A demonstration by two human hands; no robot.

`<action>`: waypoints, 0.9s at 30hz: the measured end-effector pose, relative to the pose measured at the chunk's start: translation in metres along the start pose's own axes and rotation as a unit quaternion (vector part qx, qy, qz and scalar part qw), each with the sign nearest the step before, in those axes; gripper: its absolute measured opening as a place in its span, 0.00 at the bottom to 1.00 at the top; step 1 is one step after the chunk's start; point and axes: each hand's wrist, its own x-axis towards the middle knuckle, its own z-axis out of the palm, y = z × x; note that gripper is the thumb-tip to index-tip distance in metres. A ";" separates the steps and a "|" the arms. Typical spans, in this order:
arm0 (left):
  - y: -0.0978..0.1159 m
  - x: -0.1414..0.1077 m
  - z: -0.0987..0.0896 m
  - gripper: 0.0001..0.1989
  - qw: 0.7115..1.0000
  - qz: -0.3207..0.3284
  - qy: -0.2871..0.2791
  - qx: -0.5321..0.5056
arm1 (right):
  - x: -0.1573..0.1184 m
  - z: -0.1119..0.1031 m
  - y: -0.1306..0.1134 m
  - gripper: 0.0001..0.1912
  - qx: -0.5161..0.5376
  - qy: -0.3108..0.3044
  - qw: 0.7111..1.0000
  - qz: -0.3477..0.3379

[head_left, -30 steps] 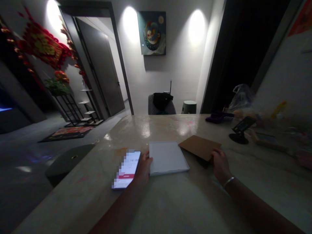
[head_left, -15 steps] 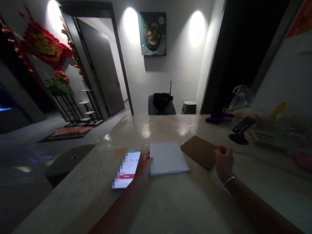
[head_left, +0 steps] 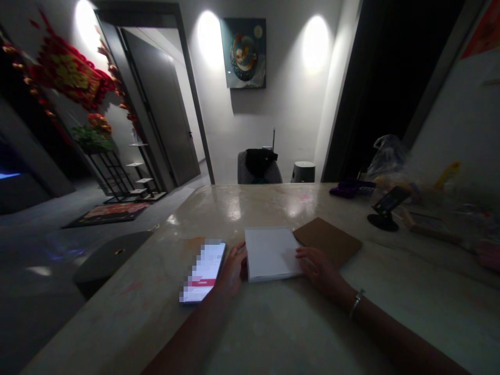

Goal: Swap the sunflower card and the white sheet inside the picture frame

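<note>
A white stack of paper lies flat on the stone-topped table. My left hand is closed at its left edge, thumb at the near side. At the right edge, my right hand grips the stack, its fingertips resting over the top. Beneath my right hand and partly behind the stack is a brown sheet of card, which no fingers hold. Left of my left hand lies a phone, its screen lit and partly blurred out.
A black phone stand, a purple item and a clear plastic bag sit on the table's right side. Across the table stands a grey chair with a black bag on it. A dark round stool is at the left.
My right hand has let go of the brown card and moved left onto the stack's right edge. The white stack has shifted slightly right, and the brown card lies a little further right.
</note>
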 end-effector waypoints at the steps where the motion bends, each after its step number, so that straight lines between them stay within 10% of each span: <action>1: 0.000 -0.001 0.002 0.21 1.000 -0.011 -0.008 -0.005 | -0.002 0.001 0.000 0.09 -0.008 -0.014 1.000 -0.013; 27: 0.002 -0.014 0.016 0.30 0.992 -0.079 -0.096 0.026 | -0.006 -0.005 -0.004 0.14 -0.067 -0.058 0.994 -0.057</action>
